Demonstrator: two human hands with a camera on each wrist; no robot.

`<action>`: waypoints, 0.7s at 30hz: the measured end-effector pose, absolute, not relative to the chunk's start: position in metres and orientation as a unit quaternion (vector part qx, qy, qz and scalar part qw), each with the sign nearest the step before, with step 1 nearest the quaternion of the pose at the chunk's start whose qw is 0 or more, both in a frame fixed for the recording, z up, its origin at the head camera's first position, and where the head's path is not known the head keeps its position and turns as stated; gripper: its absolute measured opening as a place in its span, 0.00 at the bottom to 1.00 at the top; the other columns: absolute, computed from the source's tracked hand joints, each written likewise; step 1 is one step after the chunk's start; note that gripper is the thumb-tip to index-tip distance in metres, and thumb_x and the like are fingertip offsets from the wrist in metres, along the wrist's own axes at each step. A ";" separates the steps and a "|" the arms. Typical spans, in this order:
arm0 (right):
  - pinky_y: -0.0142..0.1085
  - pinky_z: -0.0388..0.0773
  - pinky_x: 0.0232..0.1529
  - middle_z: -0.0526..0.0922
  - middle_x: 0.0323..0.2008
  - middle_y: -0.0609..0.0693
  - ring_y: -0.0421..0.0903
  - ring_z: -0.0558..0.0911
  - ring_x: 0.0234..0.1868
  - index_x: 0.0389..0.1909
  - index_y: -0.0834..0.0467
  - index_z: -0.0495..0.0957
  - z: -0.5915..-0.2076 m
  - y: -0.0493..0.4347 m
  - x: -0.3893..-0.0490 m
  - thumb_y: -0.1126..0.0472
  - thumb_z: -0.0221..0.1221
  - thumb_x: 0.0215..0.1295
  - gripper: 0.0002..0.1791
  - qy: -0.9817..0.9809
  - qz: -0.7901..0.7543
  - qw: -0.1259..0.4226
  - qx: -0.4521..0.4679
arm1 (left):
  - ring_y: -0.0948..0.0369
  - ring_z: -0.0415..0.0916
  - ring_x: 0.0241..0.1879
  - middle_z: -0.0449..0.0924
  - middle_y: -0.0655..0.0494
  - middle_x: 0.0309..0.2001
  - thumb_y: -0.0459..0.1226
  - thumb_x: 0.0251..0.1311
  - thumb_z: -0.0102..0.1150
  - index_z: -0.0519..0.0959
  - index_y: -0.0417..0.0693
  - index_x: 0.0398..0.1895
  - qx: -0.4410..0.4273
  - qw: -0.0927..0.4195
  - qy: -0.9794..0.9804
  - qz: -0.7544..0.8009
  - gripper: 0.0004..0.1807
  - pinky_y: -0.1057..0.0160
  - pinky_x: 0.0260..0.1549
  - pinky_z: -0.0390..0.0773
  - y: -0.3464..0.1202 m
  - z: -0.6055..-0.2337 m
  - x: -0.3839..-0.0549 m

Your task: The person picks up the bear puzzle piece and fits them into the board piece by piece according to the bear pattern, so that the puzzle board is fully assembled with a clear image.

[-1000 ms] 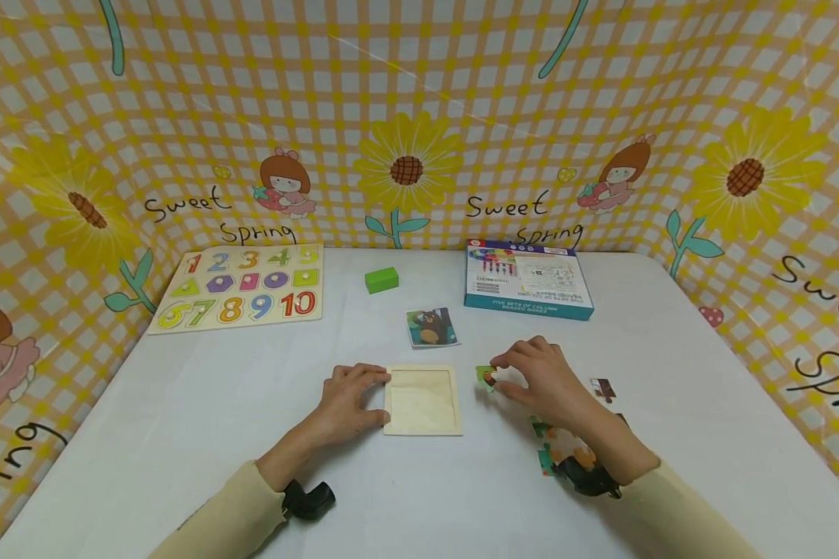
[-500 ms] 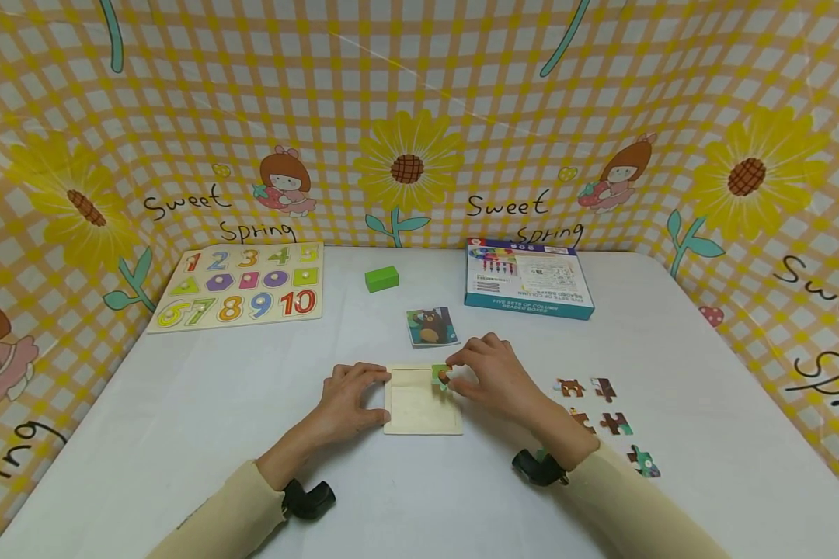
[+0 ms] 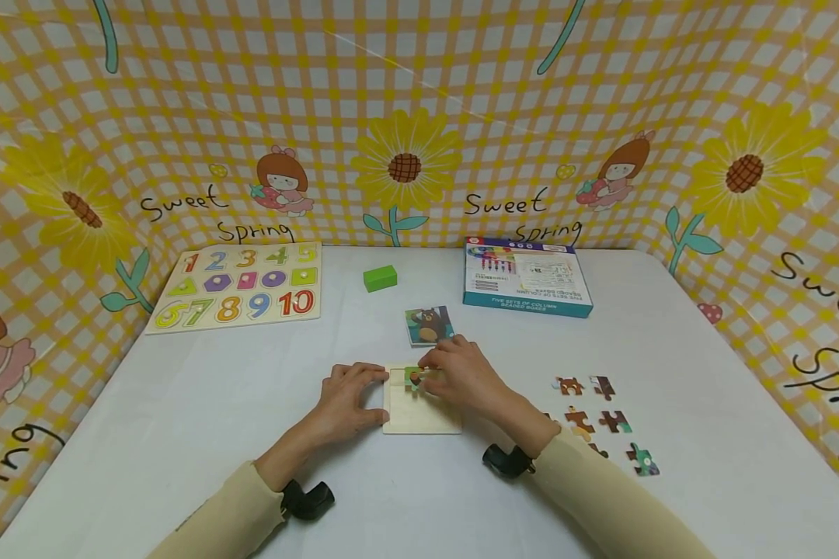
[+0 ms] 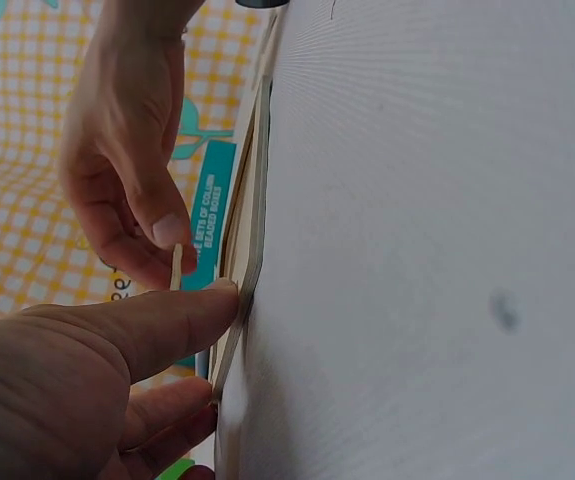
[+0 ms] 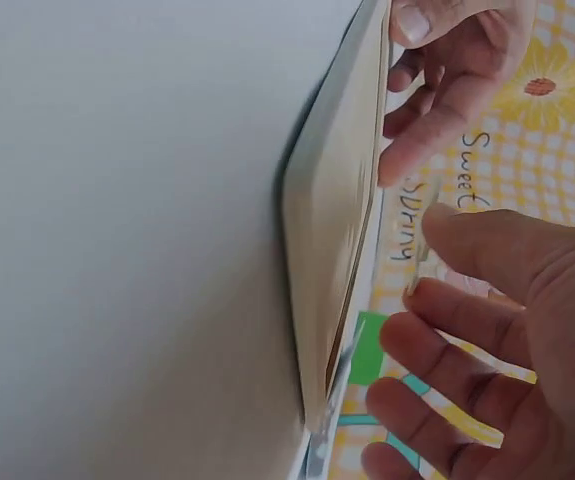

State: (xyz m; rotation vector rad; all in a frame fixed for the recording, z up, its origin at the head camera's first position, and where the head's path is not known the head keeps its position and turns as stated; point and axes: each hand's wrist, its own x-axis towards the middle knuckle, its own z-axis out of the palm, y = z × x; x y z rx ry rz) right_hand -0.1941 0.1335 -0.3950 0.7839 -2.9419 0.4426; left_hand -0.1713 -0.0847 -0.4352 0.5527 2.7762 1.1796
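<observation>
At the left edge of a small square wooden puzzle tray, my left hand holds it, thumb near the close corner and fingers near the far one. My right hand pinches a green and brown jigsaw piece between thumb and index finger, over the far part of the tray. In the right wrist view the piece is seen edge-on, raised above the tray's surface, with the other fingers spread loosely. The left wrist view shows the left thumb against the tray's rim.
Several loose jigsaw pieces lie right of the tray, some partly behind the right forearm. A bear picture card lies just beyond the tray. Farther back are a number board, a green block and a flat box.
My right hand has carried the jigsaw piece leftward from beside the tray to above its far part, uncovering several loose pieces. The left hand has stayed at the tray's left edge.
</observation>
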 end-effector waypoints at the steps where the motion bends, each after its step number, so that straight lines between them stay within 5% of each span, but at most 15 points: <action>1: 0.41 0.68 0.42 0.83 0.38 0.47 0.46 0.71 0.40 0.39 0.53 0.84 -0.396 0.132 -0.195 0.53 0.68 0.51 0.14 -0.956 0.146 0.030 0.254 | 0.51 0.60 0.55 0.72 0.53 0.59 0.37 0.46 0.70 0.76 0.45 0.54 0.182 0.036 0.906 0.381 0.28 0.47 0.53 0.55 -0.085 -0.435 -0.171; 9: 0.46 0.69 0.52 0.83 0.43 0.48 0.48 0.74 0.47 0.41 0.53 0.84 -0.401 0.122 -0.198 0.53 0.67 0.53 0.15 -0.957 0.156 -0.007 0.244 | 0.51 0.60 0.55 0.72 0.53 0.59 0.37 0.45 0.71 0.76 0.44 0.54 0.177 0.040 0.905 0.386 0.28 0.46 0.54 0.55 -0.085 -0.436 -0.172; 21: 0.41 0.69 0.43 0.81 0.39 0.47 0.46 0.71 0.41 0.41 0.52 0.83 -0.405 0.115 -0.202 0.51 0.66 0.54 0.15 -0.959 0.138 -0.003 0.247 | 0.52 0.60 0.54 0.72 0.53 0.58 0.38 0.45 0.71 0.76 0.45 0.53 0.179 0.037 0.906 0.383 0.28 0.46 0.53 0.55 -0.085 -0.437 -0.172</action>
